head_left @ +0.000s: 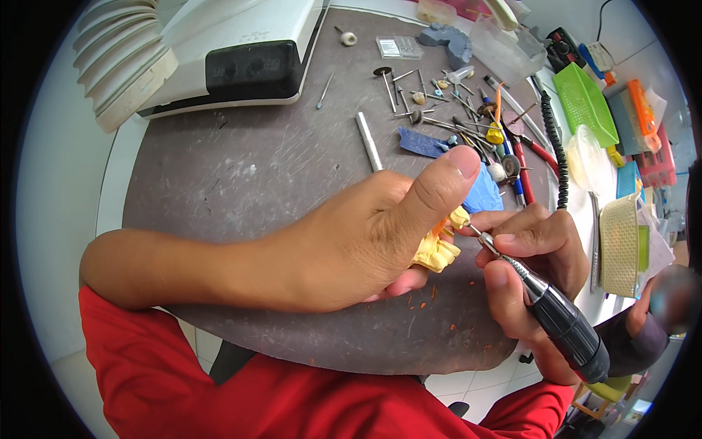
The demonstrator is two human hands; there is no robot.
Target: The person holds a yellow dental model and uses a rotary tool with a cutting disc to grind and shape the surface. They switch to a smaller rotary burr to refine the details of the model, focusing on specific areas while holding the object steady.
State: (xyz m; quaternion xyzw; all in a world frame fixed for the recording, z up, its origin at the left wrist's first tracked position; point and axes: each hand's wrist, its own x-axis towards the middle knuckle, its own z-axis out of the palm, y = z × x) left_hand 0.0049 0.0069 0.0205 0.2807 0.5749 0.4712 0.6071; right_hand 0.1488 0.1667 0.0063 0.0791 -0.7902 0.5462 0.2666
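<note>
My left hand (373, 234) is closed around a yellow dental cast (437, 253) with tooth shapes and some orange material on it. The thumb sticks up, and the palm hides much of the cast. In my right hand (550, 238) is a black and silver rotary handpiece (567, 329), held like a pen. Its thin metal tip meets the upper part of the cast, or comes very close to it; I cannot tell which. Orange shavings (433, 293) lie on the brown bench top (241, 168) beneath.
A white machine with a black panel (252, 69) and a ribbed hose (121, 55) stand back left. Beyond my hands lie many loose burs (431, 121), a metal rod (368, 140), blue sheet (482, 192) and red-handled pliers (523, 172). Baskets (620, 249) line the right; another person (643, 336) sits there.
</note>
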